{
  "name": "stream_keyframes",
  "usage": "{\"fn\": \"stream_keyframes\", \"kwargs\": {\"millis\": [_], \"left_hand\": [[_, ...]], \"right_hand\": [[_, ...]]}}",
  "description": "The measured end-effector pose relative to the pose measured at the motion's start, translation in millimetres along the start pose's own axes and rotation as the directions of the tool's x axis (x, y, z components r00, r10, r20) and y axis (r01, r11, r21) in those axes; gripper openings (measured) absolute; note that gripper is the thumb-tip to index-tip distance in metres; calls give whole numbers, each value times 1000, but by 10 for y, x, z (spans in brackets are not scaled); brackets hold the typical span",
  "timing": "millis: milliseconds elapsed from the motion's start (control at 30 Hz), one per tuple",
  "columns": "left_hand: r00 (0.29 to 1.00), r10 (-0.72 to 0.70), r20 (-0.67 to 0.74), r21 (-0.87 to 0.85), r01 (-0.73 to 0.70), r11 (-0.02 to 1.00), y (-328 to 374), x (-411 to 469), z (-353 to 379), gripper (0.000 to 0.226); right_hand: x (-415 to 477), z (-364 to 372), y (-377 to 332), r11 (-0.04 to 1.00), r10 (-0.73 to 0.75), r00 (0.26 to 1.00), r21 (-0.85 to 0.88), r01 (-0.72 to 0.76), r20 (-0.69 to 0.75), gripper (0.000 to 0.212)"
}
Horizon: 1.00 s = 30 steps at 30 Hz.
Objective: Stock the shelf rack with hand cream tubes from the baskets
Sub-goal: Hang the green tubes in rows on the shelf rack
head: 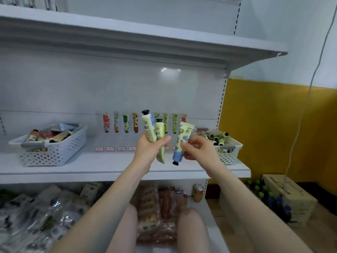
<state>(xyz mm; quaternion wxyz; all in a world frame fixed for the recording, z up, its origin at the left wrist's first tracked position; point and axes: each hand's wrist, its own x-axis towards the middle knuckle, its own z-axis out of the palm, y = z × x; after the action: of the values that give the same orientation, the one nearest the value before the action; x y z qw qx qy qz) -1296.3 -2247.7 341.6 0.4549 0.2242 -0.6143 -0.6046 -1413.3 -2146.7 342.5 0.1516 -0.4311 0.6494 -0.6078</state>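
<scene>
My left hand (152,147) grips two pale green hand cream tubes (149,127), black caps up, in front of the shelf. My right hand (197,148) pinches a floral blue and yellow tube (182,141) by its middle, cap pointing down. Behind them a row of tubes (125,123) stands against the back panel of the white shelf rack (91,167). A white perforated basket (54,148) with mixed tubes sits at the left of the shelf. A second basket (228,152) holding green tubes sits at the right, just behind my right hand.
Price labels (110,148) line the shelf in front of the standing tubes. The lower shelf holds packaged snacks (156,207) and a can (197,192). A wooden crate (290,194) and bottles (260,190) stand on the floor at right. An upper shelf (145,42) overhangs.
</scene>
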Motion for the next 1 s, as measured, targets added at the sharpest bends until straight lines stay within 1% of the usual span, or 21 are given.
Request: {"fn": "stream_keyframes", "kwargs": {"millis": [67,200,300,433,533,633,700,733,767,833,867,933,1000], "left_hand": [[1000,-3,-13,-17,3,1000,23,85,-138,18],[1000,-6,-23,-44,5,999,23,344,-354,18],[999,-22,-36,-63,19,998,-44,583,-449,22],[996,-53,-69,-26,52,998,-247,961,-558,21],[991,-94,-96,4,95,995,-419,1235,-654,19],[988,-99,-116,37,104,994,-568,1486,-737,19],[985,-102,-137,64,111,992,-644,1626,-778,19],[983,-106,-147,75,118,990,-680,1698,-797,19],[982,-111,-154,87,125,988,-720,1772,-816,19],[981,-114,-155,108,132,985,-772,1878,-843,21],[982,-110,-155,118,129,985,-794,1921,-852,21],[981,-101,-164,128,123,984,-832,1991,-861,21],[980,-102,-172,128,125,984,-863,2042,-861,20]], "right_hand": [[165,39,-15,1000,-18,999,-13,17,-36,13],[594,79,-28,1000,-10,995,-14,8,-100,12],[979,121,17,998,-8,993,-66,0,-116,24],[1508,258,186,986,-13,989,-164,-12,-150,31],[1878,402,349,969,-34,991,-247,0,-131,19],[2288,598,533,943,-24,986,-332,-33,-166,25],[2537,743,646,926,-1,983,-371,-70,-186,19],[2649,816,702,914,-3,984,-401,-70,-180,16],[2754,892,764,904,-9,987,-424,-61,-160,18],[2885,1026,859,889,-36,995,-459,-11,-94,24],[2930,1086,910,878,-47,996,-479,8,-70,32],[3016,1188,1010,875,-54,997,-484,19,-59,41],[3082,1271,1085,873,-44,997,-487,6,-66,40]]}}
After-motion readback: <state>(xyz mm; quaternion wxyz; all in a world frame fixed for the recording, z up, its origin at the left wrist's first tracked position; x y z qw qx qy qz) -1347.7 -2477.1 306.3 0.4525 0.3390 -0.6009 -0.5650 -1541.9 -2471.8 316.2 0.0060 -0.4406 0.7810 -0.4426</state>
